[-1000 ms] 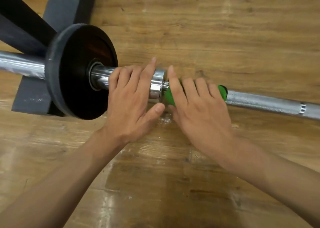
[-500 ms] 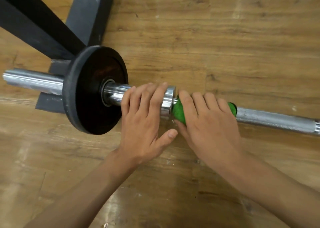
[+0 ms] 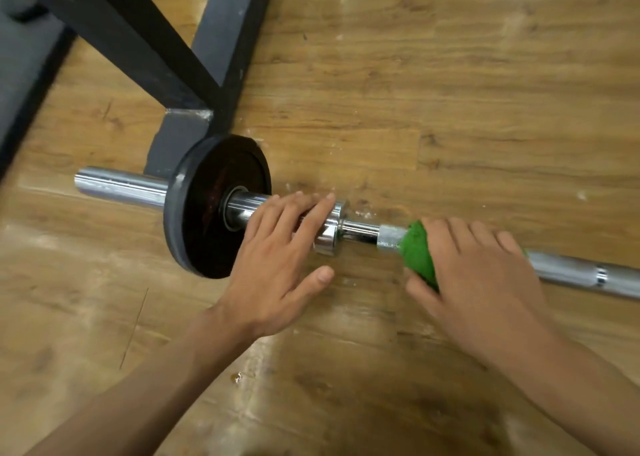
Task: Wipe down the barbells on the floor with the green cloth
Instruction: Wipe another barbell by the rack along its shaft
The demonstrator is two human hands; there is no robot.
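Note:
A chrome barbell (image 3: 571, 268) lies on the wooden floor, running from the left to the right edge. A black weight plate (image 3: 207, 206) sits on its sleeve, and a shiny collar (image 3: 329, 234) ends the sleeve. My left hand (image 3: 277, 265) rests on the sleeve between plate and collar, fingers laid fairly straight over it and thumb spread toward the floor. To the right of the collar, my right hand (image 3: 485, 275) grips the green cloth (image 3: 417, 251) wrapped round the knurled shaft. A short bare stretch of shaft shows between collar and cloth.
A black steel rack frame (image 3: 221, 40) stands on the floor just behind the plate, its beams running up to the top left. A dark mat (image 3: 20, 75) lies at the far left. Wooden floor (image 3: 450, 92) extends behind and to the right of the bar.
My right hand has slid the cloth to the right along the shaft, away from the collar, uncovering bare shaft. My left hand stays on the sleeve. The view has shifted.

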